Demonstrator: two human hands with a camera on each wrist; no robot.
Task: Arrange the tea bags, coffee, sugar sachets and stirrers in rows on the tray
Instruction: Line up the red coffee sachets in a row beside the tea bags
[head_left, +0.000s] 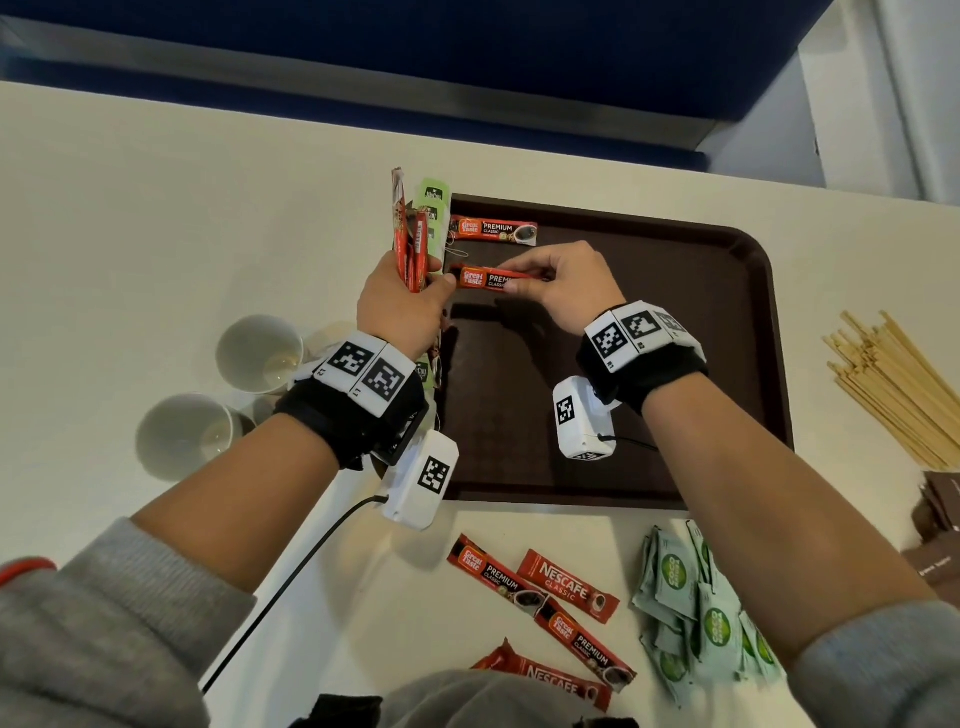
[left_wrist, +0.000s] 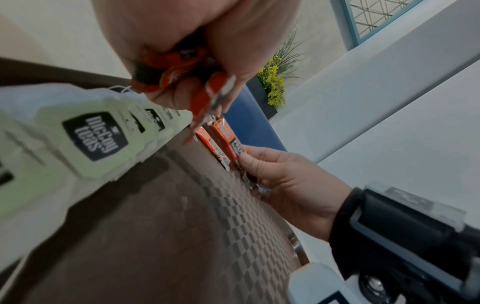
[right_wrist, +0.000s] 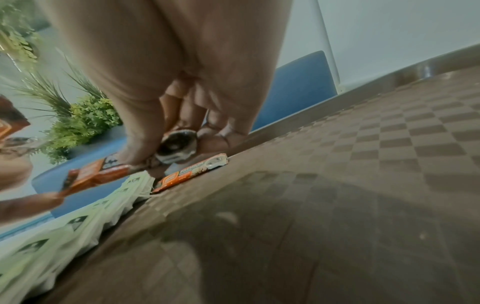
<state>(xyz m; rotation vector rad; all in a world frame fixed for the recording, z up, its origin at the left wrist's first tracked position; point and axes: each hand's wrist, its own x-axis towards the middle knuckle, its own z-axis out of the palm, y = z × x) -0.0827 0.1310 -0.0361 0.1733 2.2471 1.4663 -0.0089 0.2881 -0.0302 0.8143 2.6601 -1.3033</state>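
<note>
hands (head_left: 558, 283) clamped on coffee sticks (head_left: 491, 279) over brown tray (head_left: 675, 338) on cream table (head_left: 156, 234).

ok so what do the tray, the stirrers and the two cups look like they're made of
The tray looks like dark brown moulded plastic: rounded corners, raised rim, and a fine checkered texture in the wrist views. The stirrers seem pale bare wood, thin flat matt sticks. The cups look like white paper, though thin plastic can't be ruled out.

Soft even light, faint shadows, blurred wrist views, edge distortion.
</note>
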